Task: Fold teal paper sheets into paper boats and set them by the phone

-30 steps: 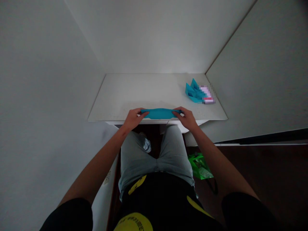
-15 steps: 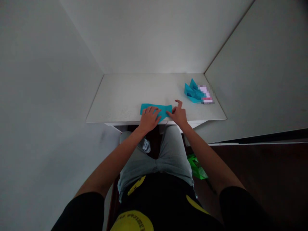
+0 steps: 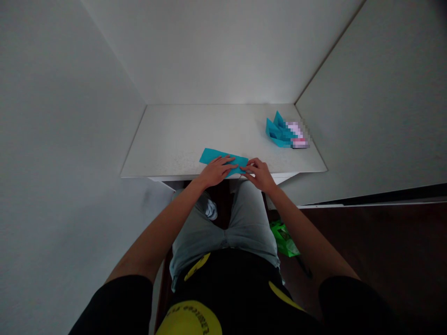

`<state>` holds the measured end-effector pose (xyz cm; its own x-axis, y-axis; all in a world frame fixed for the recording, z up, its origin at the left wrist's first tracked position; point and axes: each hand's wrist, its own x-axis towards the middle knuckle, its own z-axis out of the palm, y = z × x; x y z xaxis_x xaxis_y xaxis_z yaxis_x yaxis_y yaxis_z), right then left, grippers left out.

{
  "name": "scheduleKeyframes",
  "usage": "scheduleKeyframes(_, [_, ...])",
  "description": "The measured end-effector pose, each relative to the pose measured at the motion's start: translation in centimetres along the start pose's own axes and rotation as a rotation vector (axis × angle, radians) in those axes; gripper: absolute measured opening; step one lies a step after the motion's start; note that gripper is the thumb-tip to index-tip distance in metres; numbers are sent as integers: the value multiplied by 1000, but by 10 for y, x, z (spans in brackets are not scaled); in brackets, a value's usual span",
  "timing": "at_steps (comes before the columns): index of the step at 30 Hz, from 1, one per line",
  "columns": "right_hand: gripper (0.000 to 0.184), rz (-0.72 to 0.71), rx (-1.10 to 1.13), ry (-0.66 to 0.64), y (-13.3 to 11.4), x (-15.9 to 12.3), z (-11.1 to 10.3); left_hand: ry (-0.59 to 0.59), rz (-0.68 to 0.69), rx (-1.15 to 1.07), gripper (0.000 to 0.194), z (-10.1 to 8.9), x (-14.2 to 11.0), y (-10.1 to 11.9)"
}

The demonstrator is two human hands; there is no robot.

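A folded sheet of blue paper lies slanted near the front edge of the white desk. My left hand rests flat on its middle, fingers stretched out to the right. At the paper's right end, my right hand pinches the edge between thumb and fingers. Part of the paper is covered by both hands, and a corner of it shows below the left fingers at the desk edge.
A folded blue paper piece with upright points stands at the desk's right, beside a blurred pink-and-white item. Walls enclose the desk at the back and both sides. A green bag sits on the dark floor by my right leg.
The paper has turned, its right end now lower and nearer me. My right hand has come down and its fingers, raised before, have closed on the paper's right end.
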<state>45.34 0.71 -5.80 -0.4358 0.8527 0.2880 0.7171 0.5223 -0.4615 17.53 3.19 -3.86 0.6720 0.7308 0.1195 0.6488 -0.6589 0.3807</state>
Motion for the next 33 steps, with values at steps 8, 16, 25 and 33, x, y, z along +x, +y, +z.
scheduleKeyframes(8, [26,122,40,28,3,27,2,3,21,-25,43,3,-1,-1])
scheduleKeyframes(16, [26,146,-273,54,-27,28,11,68,-97,5,49,10,4,10])
scheduleKeyframes(25, [46,87,-268,125,-47,-13,19,148,-201,26,53,22,5,28])
scheduleKeyframes(33, [45,113,-262,120,-31,-8,7,136,-62,62,80,-1,-59,-15])
